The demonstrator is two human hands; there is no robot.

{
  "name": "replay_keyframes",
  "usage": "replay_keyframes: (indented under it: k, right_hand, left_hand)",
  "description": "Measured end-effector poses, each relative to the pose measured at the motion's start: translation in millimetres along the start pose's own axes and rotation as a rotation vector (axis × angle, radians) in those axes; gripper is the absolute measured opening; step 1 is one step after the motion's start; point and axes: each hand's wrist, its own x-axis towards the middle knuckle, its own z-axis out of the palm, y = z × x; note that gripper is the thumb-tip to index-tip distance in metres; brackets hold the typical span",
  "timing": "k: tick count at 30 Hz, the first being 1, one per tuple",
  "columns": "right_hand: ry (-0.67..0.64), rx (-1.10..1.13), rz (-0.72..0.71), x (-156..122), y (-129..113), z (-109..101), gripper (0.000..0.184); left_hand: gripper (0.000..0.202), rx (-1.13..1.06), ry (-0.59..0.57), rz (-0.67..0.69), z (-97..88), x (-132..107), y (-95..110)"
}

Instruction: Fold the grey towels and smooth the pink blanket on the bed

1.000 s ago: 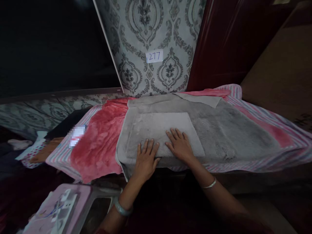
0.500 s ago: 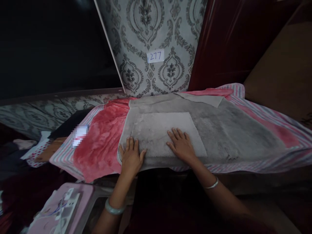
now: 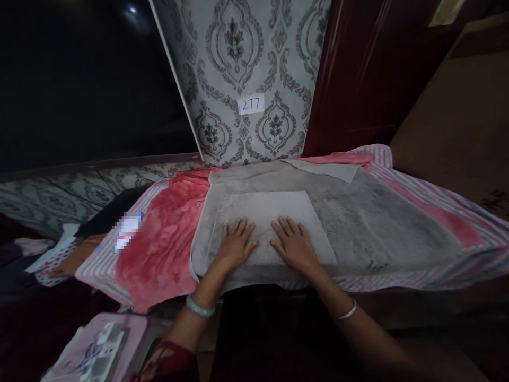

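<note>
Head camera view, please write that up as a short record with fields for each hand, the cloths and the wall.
Left hand: spread open, palm down on the left part of the pale rectangle
Right hand: spread open, palm down on its right part
Grey cloth: laid out beneath the rectangle, a pale flap at its far edge
Red cloth: rumpled, left of the grey one
Wall: patterned, with a paper label reading 277
</note>
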Motion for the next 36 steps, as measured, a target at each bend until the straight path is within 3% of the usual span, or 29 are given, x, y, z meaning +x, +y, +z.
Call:
replay_keyframes:
  k: [6, 11, 15, 21, 26, 28, 32, 36]
  right_hand:
    - [-0.020, 0.013, 0.008, 2, -1, -1, 0.060]
    - [-0.014, 0.019, 0.006, 2, -1, -1, 0.060]
    - [-0.030, 0.034, 0.008, 3, -1, -1, 0.059]
    - [-0.026, 0.052, 0.008, 2, -1, 0, 0.060]
    - [-0.095, 0.089, 0.012, 7, -2, -7, 0.060]
    - [-0.120, 0.119, -0.004, 21, -6, -13, 0.057]
    - [-0.110, 0.174, -0.086, 71, -18, -23, 0.057]
    - [-0.100, 0.141, -0.025, 116, -24, -14, 0.060]
  left_hand:
    - [0.062, 0.088, -0.075, -0.042, -17.2, 61, -41]
    - [0.063, 0.059, 0.008, -0.271, -29.1, 108, -65]
    - [0.061, 0.028, 0.089, -0.430, -26.4, 131, -68]
    - [0.059, 0.045, 0.243, -0.448, -11.9, 127, -64]
    - [0.055, 0.070, 0.346, -0.433, -12.9, 122, -64]
    - [0.053, 0.079, 0.362, -0.394, -13.8, 122, -64]
    - [0.053, 0.059, 0.248, -0.248, -12.8, 123, -67]
    - [0.053, 0.059, 0.211, -0.203, -9.6, 122, -72]
